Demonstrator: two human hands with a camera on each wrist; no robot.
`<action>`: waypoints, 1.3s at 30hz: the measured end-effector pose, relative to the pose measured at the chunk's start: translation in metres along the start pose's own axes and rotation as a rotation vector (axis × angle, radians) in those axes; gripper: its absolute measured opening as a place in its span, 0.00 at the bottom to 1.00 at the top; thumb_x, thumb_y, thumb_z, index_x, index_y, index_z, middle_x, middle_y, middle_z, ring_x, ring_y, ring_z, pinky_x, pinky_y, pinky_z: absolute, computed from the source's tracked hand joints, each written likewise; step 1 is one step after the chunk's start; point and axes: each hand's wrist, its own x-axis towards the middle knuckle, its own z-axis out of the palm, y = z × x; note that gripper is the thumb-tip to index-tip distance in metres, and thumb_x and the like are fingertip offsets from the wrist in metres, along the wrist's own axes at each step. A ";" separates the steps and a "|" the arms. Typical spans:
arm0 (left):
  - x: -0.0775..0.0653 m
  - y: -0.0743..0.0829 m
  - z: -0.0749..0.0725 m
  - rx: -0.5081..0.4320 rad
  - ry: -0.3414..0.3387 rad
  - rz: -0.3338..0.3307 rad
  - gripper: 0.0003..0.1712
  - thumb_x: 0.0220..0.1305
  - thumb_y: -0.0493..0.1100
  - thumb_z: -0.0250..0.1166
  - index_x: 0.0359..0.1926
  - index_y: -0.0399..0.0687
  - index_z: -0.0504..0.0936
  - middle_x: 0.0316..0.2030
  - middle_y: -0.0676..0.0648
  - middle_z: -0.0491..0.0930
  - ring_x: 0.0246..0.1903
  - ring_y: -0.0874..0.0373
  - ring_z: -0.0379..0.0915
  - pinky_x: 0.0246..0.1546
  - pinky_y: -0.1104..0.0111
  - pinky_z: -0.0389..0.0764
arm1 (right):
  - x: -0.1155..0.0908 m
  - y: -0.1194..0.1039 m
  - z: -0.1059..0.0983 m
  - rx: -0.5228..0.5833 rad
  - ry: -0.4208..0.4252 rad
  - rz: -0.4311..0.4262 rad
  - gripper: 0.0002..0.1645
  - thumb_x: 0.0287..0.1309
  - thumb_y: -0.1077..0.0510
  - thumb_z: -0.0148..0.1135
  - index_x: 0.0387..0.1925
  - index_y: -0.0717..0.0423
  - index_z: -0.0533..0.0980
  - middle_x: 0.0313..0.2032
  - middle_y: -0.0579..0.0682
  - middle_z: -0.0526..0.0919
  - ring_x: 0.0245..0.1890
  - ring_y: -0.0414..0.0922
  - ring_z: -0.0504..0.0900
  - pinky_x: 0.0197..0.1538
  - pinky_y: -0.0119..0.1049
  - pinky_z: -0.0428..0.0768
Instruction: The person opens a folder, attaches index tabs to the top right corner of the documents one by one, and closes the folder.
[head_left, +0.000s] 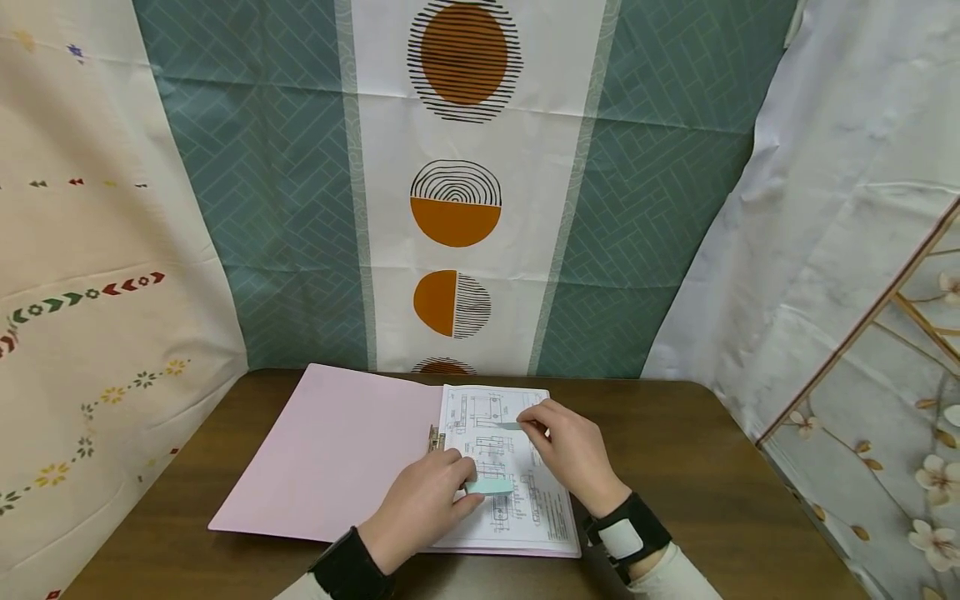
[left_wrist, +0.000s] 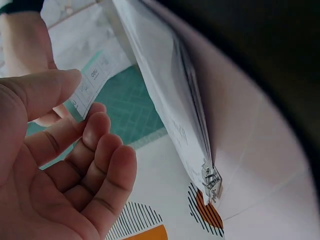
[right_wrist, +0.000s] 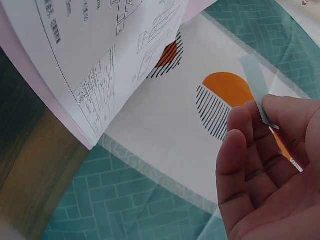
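My left hand (head_left: 423, 498) pinches a small mint-green sticky-note pad (head_left: 492, 486) between thumb and fingers, over the lower middle of a printed drawing sheet (head_left: 542, 500). In the left wrist view, the pad's white printed backing (left_wrist: 92, 80) faces the camera. A single pale green sticky note (right_wrist: 256, 75) is pinched between the thumb and index finger of my right hand (head_left: 573, 450), over the sheet's upper right part. The sheets lie in an open pink folder (head_left: 337, 450), held at their left edge by a metal clip (left_wrist: 211, 180).
The folder lies on a dark brown wooden table (head_left: 660, 467). Behind the table hangs a green and white patterned cloth (head_left: 300, 208), with a cream cloth (head_left: 90, 250) at the left and a white floral one (head_left: 840, 292) at the right.
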 end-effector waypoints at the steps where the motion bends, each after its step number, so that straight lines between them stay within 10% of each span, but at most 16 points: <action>1: -0.003 0.001 -0.001 -0.006 -0.003 0.013 0.14 0.58 0.56 0.71 0.34 0.55 0.80 0.26 0.61 0.69 0.27 0.65 0.64 0.27 0.72 0.67 | 0.000 0.000 0.000 0.000 0.000 0.002 0.07 0.59 0.52 0.70 0.40 0.39 0.84 0.36 0.32 0.79 0.28 0.31 0.72 0.32 0.26 0.73; 20: -0.036 0.020 -0.010 0.018 -0.082 0.246 0.12 0.60 0.58 0.69 0.31 0.60 0.77 0.27 0.65 0.67 0.28 0.71 0.62 0.26 0.77 0.64 | 0.000 -0.002 0.001 0.017 0.021 0.001 0.07 0.58 0.54 0.70 0.39 0.40 0.84 0.36 0.32 0.79 0.27 0.31 0.72 0.30 0.27 0.72; 39: -0.042 0.021 -0.004 0.128 -0.246 0.304 0.13 0.56 0.57 0.72 0.34 0.59 0.81 0.24 0.64 0.67 0.25 0.70 0.61 0.22 0.76 0.62 | 0.000 -0.003 0.002 -0.008 0.001 0.024 0.07 0.57 0.53 0.71 0.39 0.40 0.84 0.36 0.33 0.80 0.28 0.31 0.73 0.31 0.27 0.73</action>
